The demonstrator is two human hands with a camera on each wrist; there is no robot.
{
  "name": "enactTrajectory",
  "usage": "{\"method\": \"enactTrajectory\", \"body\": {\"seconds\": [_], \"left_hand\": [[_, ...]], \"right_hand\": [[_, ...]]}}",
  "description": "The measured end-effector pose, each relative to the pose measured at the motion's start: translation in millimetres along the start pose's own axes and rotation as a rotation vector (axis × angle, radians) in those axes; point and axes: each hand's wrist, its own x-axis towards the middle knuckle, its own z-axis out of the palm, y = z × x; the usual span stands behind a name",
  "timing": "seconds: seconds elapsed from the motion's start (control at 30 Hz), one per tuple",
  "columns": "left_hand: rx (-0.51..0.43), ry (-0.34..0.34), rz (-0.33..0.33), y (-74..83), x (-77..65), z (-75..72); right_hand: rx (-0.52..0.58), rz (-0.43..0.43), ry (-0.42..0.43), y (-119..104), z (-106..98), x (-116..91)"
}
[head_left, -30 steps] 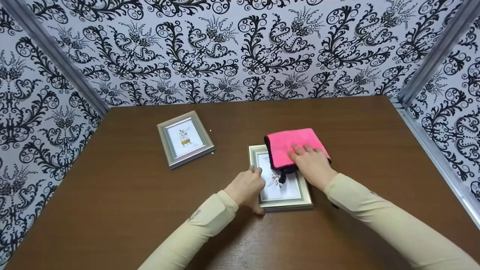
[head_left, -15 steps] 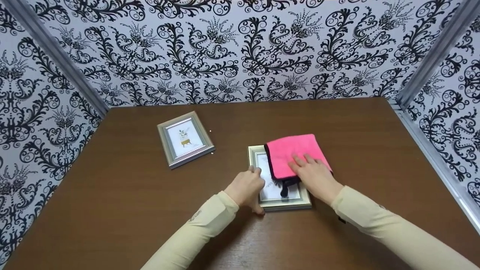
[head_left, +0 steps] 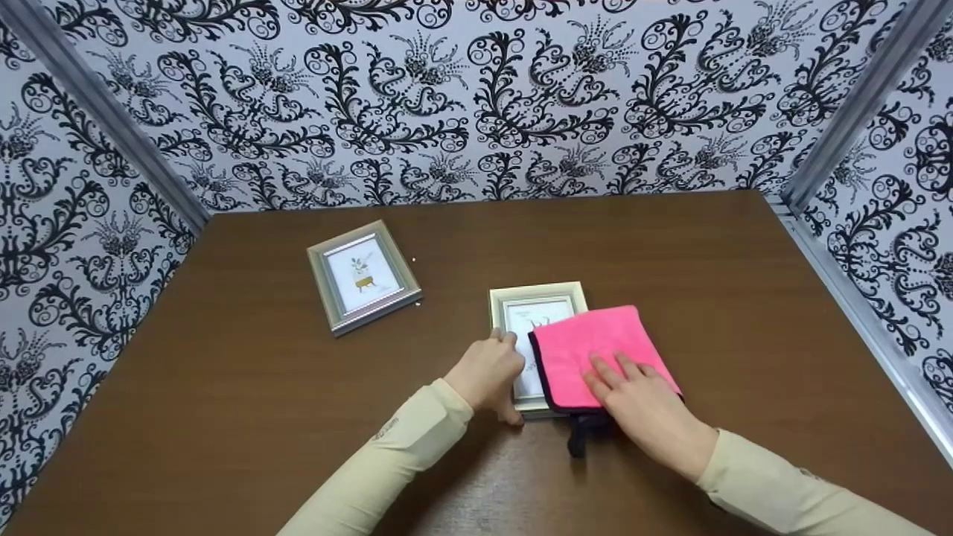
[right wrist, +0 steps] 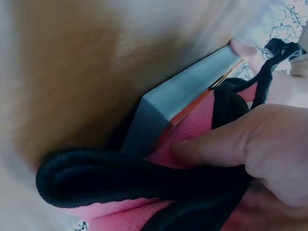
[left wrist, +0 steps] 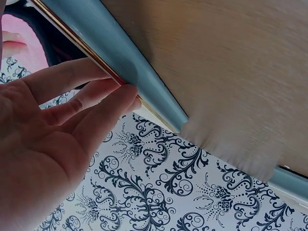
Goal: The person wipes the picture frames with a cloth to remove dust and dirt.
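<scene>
A pale gold picture frame (head_left: 534, 292) with a drawing behind its pane lies near the table's middle. My left hand (head_left: 488, 376) holds its left side, the thumb at the near corner; in the left wrist view, fingers touch the moulding (left wrist: 103, 41). A folded pink cloth (head_left: 592, 335) with black edging covers the frame's lower right part and overhangs its near edge. My right hand (head_left: 655, 413) presses on the cloth with outstretched, spread fingers. In the right wrist view, the thumb (right wrist: 202, 149) lies against the pink fabric beside the frame's corner.
Another picture frame (head_left: 365, 279), silvery gold with a plant drawing, lies tilted at the back left of the brown table (head_left: 246, 402). Two tiny white specks sit beside it. Patterned black-and-white walls (head_left: 476, 97) close off the back and sides.
My right hand has drawn the pink cloth toward me and slightly right across the frame, uncovering its far right corner. The left hand has stayed at the frame's left side.
</scene>
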Motion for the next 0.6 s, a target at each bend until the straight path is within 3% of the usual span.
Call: {"method": "enactTrajectory", "body": {"seconds": [0.1, 0.27, 0.43, 0.6], "left_hand": [[-0.006, 0.002, 0.008, -0.3, 0.8, -0.1], [-0.015, -0.009, 0.012, -1.0, 1.4, 1.4], [-0.003, 0.003, 0.022, -1.8, 0.9, 2.2], [-0.010, -0.011, 0.020, -1.3, -1.1, 1.2]], "right_hand": [[0.025, 0.013, 0.016, -1, -2, -5], [0.138, 0.078, 0.127, -3, -5, -11], [0.332, 0.185, 0.125, -5, -14, -13], [0.541, 0.226, 0.129, 4, -11, -5]]}}
